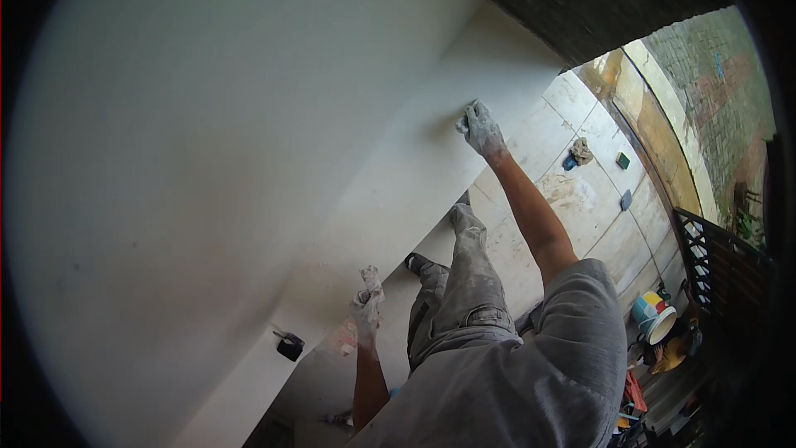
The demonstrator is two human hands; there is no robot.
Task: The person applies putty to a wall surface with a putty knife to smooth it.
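My right hand [482, 129], whitened as if by dust or a thin glove, is against the lower part of the white wall [249, 116]. Its fingers are curled closed, and whatever lies under them is too hidden to name. Lower down, my left hand [365, 312], just as white, is held close to the wall near my body. A crumpled pale piece of material [371, 280] sticks up out of its closed fingers; whether it is cloth or paper I cannot tell.
A black box with loose wires [288, 345] sits on the wall near my left hand. On the tiled floor [601, 129] lie a wadded rag [581, 151], a green sponge block [623, 161] and a grey block [626, 200]. A bucket [661, 325] stands by a dark gate [721, 261].
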